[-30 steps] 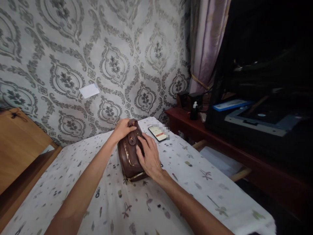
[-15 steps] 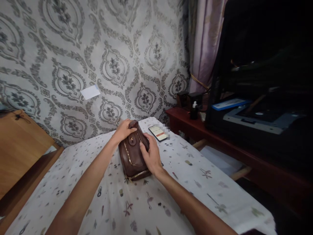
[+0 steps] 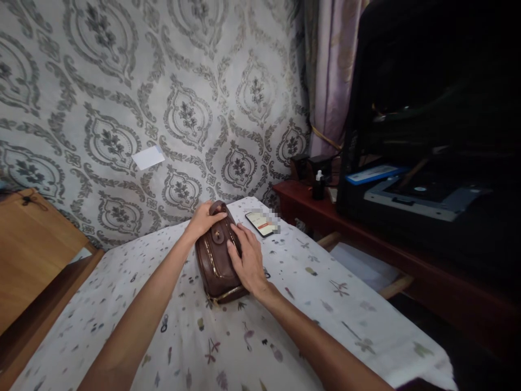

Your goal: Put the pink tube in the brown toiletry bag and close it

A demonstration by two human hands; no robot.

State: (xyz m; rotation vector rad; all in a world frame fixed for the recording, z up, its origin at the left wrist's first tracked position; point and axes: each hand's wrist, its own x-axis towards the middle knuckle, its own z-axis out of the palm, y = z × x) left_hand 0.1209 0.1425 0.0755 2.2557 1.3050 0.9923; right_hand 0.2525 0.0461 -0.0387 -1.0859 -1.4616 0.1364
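Observation:
A brown leather bag [image 3: 222, 260] with gold zippers and a round clasp stands on the white patterned cloth [image 3: 228, 347]. My left hand [image 3: 202, 220] grips its upper left end near the handle, thumb across the top. My right hand [image 3: 250, 260] rests against the bag's right side with its fingers apart, thumb on the front face. A phone [image 3: 261, 224] with a lit screen lies just beyond the bag, to the right.
A wooden board [image 3: 36, 255] is at the left. On the right, a dark red table [image 3: 288, 198] carries a small dark bottle [image 3: 318, 187] and a large black screen or case [image 3: 431, 108]. A patterned wall with a white paper [image 3: 148, 157] rises behind.
My right hand has shifted slightly and its fingers now lie more spread over the bag's side. The whole view has moved a little. My left hand keeps its hold.

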